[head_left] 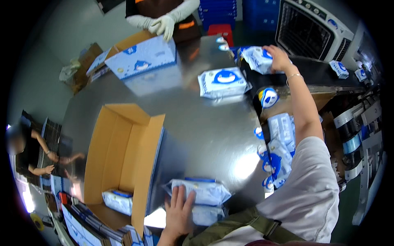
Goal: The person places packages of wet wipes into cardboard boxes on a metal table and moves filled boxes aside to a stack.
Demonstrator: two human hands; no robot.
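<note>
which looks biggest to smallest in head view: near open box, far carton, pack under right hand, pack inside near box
1. Near open box
2. Far carton
3. Pack under right hand, the right hand covering part
4. Pack inside near box

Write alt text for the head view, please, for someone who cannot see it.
A person's right hand grasps a white pack at a black belt, while the left hand rests on another pack on a metal table. An open carton shows one pack inside; a gloved co-worker stands across the table.
</note>
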